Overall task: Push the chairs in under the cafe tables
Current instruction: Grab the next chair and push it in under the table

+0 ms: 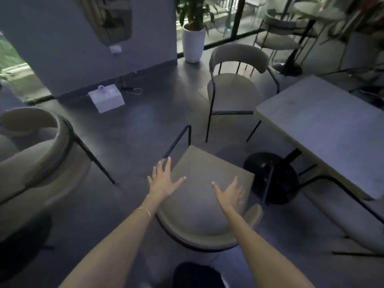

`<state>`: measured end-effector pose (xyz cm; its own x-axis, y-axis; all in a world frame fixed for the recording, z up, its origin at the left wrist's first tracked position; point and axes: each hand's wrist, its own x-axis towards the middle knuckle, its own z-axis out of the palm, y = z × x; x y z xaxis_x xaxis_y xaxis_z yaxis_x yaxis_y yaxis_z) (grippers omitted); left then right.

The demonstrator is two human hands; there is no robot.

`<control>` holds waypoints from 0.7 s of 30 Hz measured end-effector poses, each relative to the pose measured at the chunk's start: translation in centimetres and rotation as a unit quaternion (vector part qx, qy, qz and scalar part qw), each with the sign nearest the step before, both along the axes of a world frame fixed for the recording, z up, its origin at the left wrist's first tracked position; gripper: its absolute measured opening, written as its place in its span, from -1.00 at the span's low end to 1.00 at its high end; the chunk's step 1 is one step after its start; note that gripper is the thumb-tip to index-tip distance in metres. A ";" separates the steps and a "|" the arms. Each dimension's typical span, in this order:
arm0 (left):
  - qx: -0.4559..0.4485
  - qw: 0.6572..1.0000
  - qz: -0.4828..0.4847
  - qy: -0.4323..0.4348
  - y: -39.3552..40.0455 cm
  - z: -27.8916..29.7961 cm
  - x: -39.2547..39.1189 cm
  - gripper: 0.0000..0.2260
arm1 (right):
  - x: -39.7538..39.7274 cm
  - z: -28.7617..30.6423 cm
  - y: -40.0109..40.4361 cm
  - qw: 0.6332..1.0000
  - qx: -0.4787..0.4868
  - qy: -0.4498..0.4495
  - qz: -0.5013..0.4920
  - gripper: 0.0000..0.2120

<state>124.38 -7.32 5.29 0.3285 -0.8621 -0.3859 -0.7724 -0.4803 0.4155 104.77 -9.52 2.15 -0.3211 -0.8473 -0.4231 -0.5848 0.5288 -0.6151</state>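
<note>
Both hands are spread wide and hold nothing: the left hand (161,179) hovers over the near-left part of the seat of the nearest chair (204,196), the right hand (229,193) over its middle. That chair stands just in front of the person, its curved backrest nearest them, its seat pointing far and slightly right, left of the grey table surface (324,129) and its black round base (270,177).

To do this well, I would take the backrest at both ends rather than press on the seat, turn the chair to face the table edge, then slide it in evenly so its legs pass the base.

A second chair (234,88) at the far-left corner of the surface is also out.
</note>
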 end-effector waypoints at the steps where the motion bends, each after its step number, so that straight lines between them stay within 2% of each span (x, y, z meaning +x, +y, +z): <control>1: 0.009 1.000 -0.022 0.001 -0.3 -0.3 1.1 -0.15 | 0.7 -0.1 0.8 1.000 0.007 0.010 -0.021 -0.08; 7: 0.082 0.987 -0.141 -0.006 -3.2 -2.8 5.5 -0.16 | 2.7 -1.5 4.1 0.984 0.076 0.067 -0.147 -0.13; 12: 0.099 0.981 -0.167 0.003 -5.6 -5.6 7.3 -0.16 | 2.3 -3.2 4.9 0.957 0.123 0.174 -0.196 -0.21; 15: 0.125 0.982 -0.138 0.022 -5.4 -7.0 8.5 -0.15 | 2.7 -3.5 6.0 0.941 0.123 0.196 -0.248 -0.23; 17: 0.121 0.987 -0.096 0.047 -5.5 -8.3 9.0 -0.14 | 2.4 -4.4 6.5 0.926 0.110 0.162 -0.323 -0.27; 21: 0.048 0.990 -0.025 0.134 -5.2 -10.7 9.1 -0.23 | 2.4 -6.7 7.4 0.885 0.124 0.110 -0.435 -0.40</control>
